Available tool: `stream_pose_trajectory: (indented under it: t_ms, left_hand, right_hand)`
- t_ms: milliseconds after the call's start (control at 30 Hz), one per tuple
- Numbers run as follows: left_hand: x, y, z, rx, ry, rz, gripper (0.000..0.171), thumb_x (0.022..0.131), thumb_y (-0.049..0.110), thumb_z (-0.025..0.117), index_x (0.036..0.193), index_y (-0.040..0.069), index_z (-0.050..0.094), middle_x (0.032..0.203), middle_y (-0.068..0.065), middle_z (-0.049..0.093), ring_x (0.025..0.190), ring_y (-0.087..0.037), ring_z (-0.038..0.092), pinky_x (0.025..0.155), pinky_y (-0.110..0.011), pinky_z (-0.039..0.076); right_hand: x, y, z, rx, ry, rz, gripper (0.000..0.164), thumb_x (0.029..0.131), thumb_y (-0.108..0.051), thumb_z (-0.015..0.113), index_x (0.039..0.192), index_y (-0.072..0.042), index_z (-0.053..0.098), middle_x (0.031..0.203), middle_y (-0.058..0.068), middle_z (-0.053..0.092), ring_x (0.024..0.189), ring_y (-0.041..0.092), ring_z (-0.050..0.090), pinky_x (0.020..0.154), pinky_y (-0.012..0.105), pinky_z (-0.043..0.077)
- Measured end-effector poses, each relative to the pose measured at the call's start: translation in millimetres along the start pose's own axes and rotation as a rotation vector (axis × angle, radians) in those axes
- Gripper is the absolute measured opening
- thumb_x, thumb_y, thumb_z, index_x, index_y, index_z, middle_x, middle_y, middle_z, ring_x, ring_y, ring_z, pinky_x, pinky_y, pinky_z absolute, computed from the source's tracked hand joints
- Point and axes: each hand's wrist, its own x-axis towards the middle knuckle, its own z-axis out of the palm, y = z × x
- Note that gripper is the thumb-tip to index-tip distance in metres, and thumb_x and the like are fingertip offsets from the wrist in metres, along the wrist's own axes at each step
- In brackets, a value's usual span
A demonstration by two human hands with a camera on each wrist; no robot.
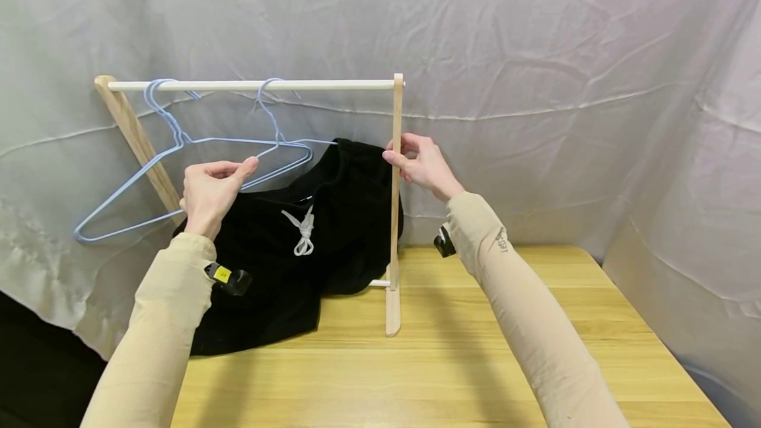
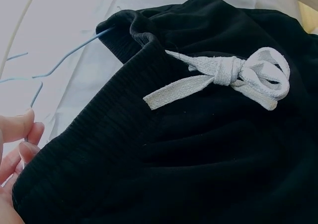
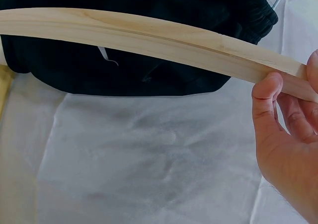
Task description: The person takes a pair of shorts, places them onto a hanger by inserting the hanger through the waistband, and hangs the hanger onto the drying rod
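Note:
My left hand pinches one arm of a light-blue wire hanger between thumb and fingers. The hanger's hook is over the white rail of a small clothes rack. Its far arm runs into the waistband of black shorts, which droop below with their lower part by the wooden table. A white drawstring is tied in a bow at their front. With thumb and fingers, my right hand grips the rack's right wooden post, beside the shorts. Part of the hanger is hidden inside the cloth.
More blue hangers hang bunched at the rail's left end, near the left wooden post. The rack's right foot stands on the wooden table. Grey-white cloth drapes behind and at the right.

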Motion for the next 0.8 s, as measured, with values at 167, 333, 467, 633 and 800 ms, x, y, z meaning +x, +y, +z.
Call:
stream_pose_trajectory:
  t_ms: [167,333,467,633,800]
  left_hand:
    - [1.2,-0.1,-0.8,0.011,-0.018,0.004,0.050,0.079,0.066,0.074,0.097,0.020,0.081,0.060,0.042,0.051,0.080,0.005,0.049,0.083,-0.036,0.024]
    - [1.3,-0.2,-3.1,0.023,-0.050,0.013,0.052,0.081,0.067,0.071,0.098,0.019,0.080,0.057,0.042,0.050,0.082,0.004,0.049,0.093,-0.047,0.029]
    - [-0.1,-0.1,-4.4,0.045,-0.055,0.027,0.056,0.081,0.070,0.069,0.101,0.018,0.079,0.056,0.042,0.050,0.083,0.002,0.050,0.091,-0.045,0.030]
    - [-1.8,1.3,-3.9,0.081,-0.058,0.037,0.060,0.081,0.073,0.066,0.103,0.018,0.079,0.059,0.041,0.049,0.091,-0.007,0.055,0.083,-0.040,0.029]
    - [-2.6,4.1,-4.0,0.111,-0.070,0.054,0.063,0.081,0.075,0.064,0.105,0.019,0.079,0.074,0.028,0.065,0.103,-0.020,0.061,0.079,-0.040,0.036]
  right_hand:
    - [0.0,-0.8,-0.2,0.006,-0.001,0.001,0.022,0.098,-0.018,0.067,0.110,0.000,0.065,0.084,0.001,0.062,0.055,0.011,0.049,0.053,0.022,0.042]
    - [0.7,-0.9,1.1,0.008,-0.008,0.003,0.023,0.098,-0.018,0.066,0.111,0.000,0.064,0.084,0.000,0.062,0.054,0.011,0.049,0.052,0.023,0.041]
    - [0.9,-1.4,1.9,0.008,-0.007,-0.003,0.021,0.098,-0.017,0.066,0.111,0.000,0.064,0.083,0.000,0.062,0.053,0.011,0.048,0.051,0.022,0.041]
    - [2.1,0.7,2.2,0.015,-0.005,-0.003,0.021,0.099,-0.016,0.065,0.112,0.000,0.064,0.086,0.003,0.063,0.056,0.011,0.049,0.051,0.021,0.041]
    - [1.9,2.2,2.2,0.022,-0.008,0.020,0.029,0.100,-0.019,0.063,0.121,0.000,0.062,0.097,0.009,0.066,0.069,0.025,0.056,0.055,0.020,0.044]
